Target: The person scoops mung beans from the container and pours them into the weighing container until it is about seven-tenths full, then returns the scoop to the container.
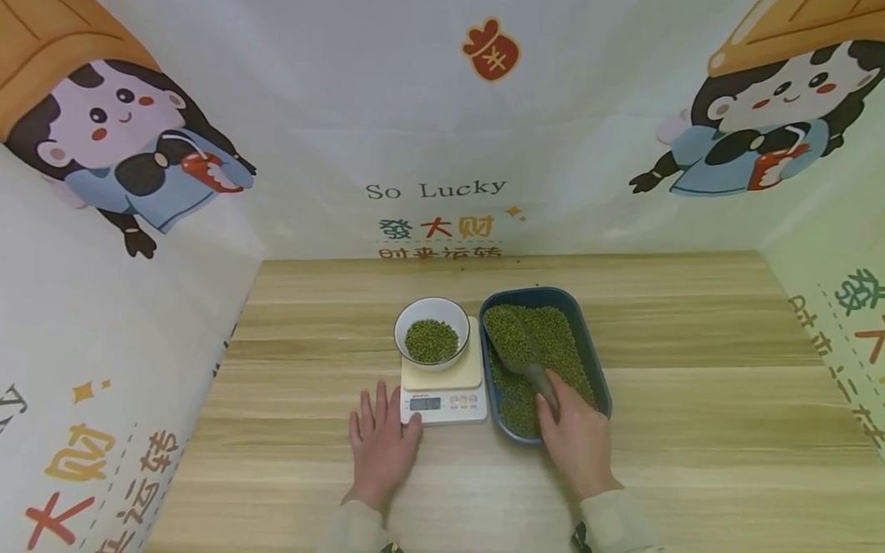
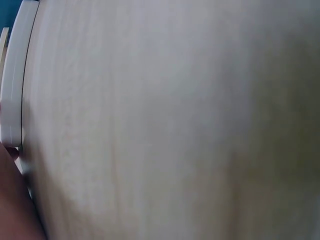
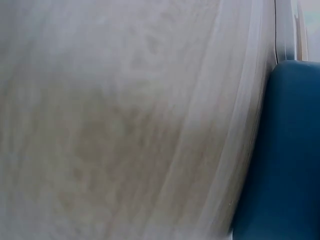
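Scoop (image 1: 528, 368) of green beans (image 1: 510, 333): curling right hand (image 1: 575, 438) round its handle (image 1: 544, 388).
Resting left hand (image 1: 383, 453), straight-fingered, against scale (image 1: 443, 380).

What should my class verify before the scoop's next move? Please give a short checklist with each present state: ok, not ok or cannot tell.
1. Scoop gripped by its handle in the right hand: ok.
2. Scoop loaded with green beans: ok.
3. Scoop lifted clear of the beans in the blue tray: cannot tell.
4. Bowl upright on the scale: ok.
5. Left hand not touching the scale: cannot tell; the thumb is at its front edge.
6. Display readable: not ok; the digits are too small here.
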A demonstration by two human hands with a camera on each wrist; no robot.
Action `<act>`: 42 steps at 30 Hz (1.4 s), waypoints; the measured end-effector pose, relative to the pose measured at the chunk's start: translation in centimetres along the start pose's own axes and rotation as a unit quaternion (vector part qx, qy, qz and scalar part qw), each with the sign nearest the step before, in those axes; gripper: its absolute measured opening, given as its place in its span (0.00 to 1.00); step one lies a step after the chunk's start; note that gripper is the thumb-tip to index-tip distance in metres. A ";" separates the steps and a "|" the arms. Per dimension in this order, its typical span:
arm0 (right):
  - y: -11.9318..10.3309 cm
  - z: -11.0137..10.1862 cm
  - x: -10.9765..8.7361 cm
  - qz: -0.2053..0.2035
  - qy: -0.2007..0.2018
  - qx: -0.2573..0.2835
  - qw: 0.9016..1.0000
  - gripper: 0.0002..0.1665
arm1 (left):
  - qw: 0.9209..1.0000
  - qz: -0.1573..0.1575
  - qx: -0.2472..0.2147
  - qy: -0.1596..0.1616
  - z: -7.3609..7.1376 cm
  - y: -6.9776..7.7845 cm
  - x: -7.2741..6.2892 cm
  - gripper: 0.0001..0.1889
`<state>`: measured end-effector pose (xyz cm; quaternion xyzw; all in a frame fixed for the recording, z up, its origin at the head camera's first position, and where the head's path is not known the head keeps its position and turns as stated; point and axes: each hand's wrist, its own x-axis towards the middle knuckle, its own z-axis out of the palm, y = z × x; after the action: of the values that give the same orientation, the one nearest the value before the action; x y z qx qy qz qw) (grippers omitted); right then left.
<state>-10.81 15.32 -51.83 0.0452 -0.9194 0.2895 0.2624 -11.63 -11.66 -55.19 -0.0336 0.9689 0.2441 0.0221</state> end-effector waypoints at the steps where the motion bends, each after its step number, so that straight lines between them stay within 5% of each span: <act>1: 0.0 -0.1 0.1 0.007 -0.001 0.009 1.000 0.23 | 1.000 -0.001 -0.002 -0.001 0.0 0.0 0.0 0.32; 6: 0.0 -1.2 0.9 0.020 0.003 0.037 0.999 0.24 | 1.000 -0.001 -0.002 -0.012 -0.2 0.0 0.0 0.32; 14: -0.6 -4.2 4.9 -0.102 -0.022 -0.001 0.995 0.24 | 1.000 0.010 -0.005 -0.014 -0.5 -0.1 -0.2 0.32; 19: -1.4 -5.7 7.3 -0.181 -0.080 -0.037 0.980 0.25 | 1.000 0.009 -0.001 -0.022 -0.8 0.0 -0.2 0.31; 25: -3.2 -6.4 9.6 -0.210 -0.160 -0.045 0.964 0.26 | 1.000 0.004 0.002 -0.026 -1.1 -0.1 -0.2 0.32; 42: -5.4 -6.5 12.8 -0.329 -0.199 -0.075 0.920 0.24 | 1.000 0.004 -0.004 -0.029 -1.6 -0.3 -0.4 0.32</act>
<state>-17.54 15.29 -38.05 0.3817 -0.9050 0.1027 0.1573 -11.27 -12.65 -53.90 -0.0228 0.9671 0.2486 0.0496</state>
